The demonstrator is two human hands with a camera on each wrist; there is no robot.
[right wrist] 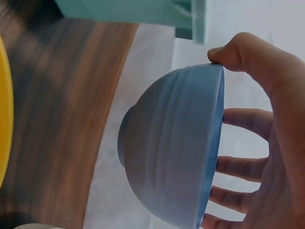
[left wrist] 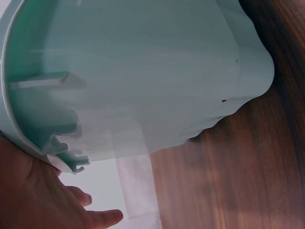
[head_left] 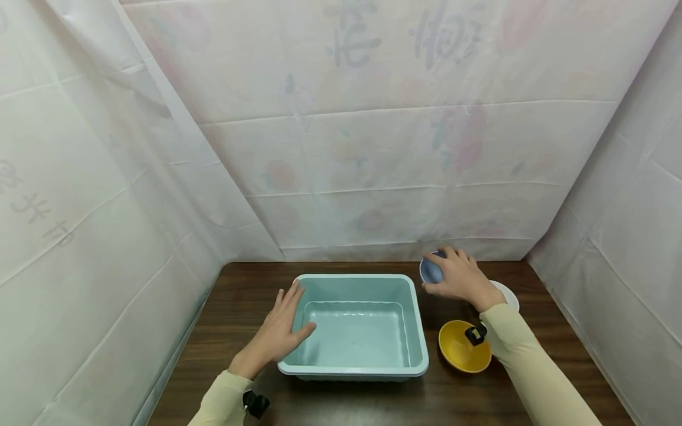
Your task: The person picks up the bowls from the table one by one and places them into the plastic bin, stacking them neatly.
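A light blue bowl (head_left: pixel 430 270) is in my right hand (head_left: pixel 459 278), gripped at its rim between the thumb and fingers. In the right wrist view the bowl (right wrist: pixel 171 143) shows its ridged outside and small foot, raised above the table. On the left, my left hand (head_left: pixel 278 332) rests against the left rim of a pale green plastic basin (head_left: pixel 354 340), fingers extended and thumb over the inside. The left wrist view shows the basin's outer wall (left wrist: pixel 157 71) and part of the hand (left wrist: pixel 52 200) at the rim.
A yellow bowl (head_left: pixel 459 349) stands right of the basin, below my right forearm. Partly hidden behind the right wrist is a white dish (head_left: pixel 508 294). The dark wooden table (head_left: pixel 234 296) is bordered by white printed sheets (head_left: pixel 373 148) at the back and sides.
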